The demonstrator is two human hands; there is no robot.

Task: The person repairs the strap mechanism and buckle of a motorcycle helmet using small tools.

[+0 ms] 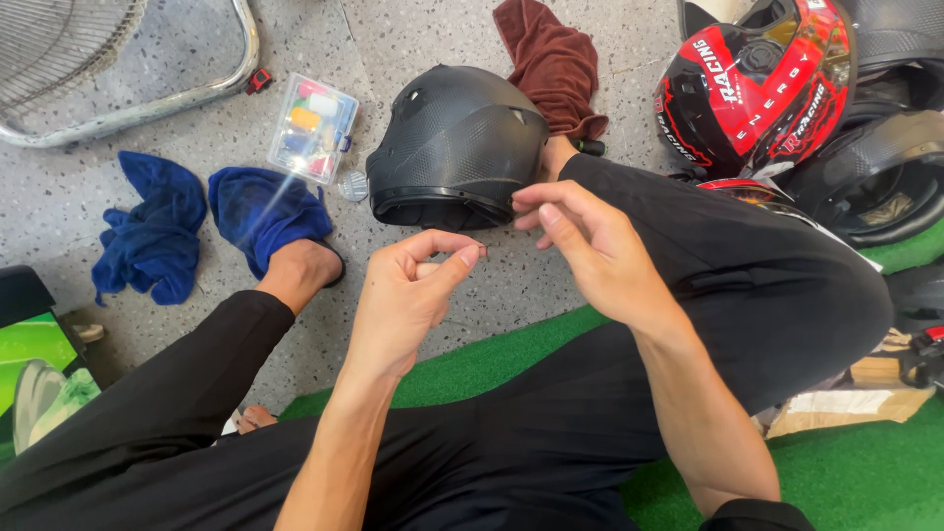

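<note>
My left hand (408, 300) is raised over my lap, thumb and forefinger pinched on a very small part (479, 250) that is hard to make out. My right hand (580, 241) hovers just to its right, fingers curled loosely, fingertips close to the left thumb. Just beyond both hands a matte black helmet (454, 143) lies on the speckled floor with its opening toward me. I sit with legs in black trousers, one bare foot (300, 270) on the floor.
A clear plastic box of small coloured parts (313, 128) and blue cloths (197, 221) lie left of the helmet. A brown towel (551, 64) is behind it. A red and black helmet (757, 84) sits at right; a fan base (128, 59) top left; green mat (855, 472) below.
</note>
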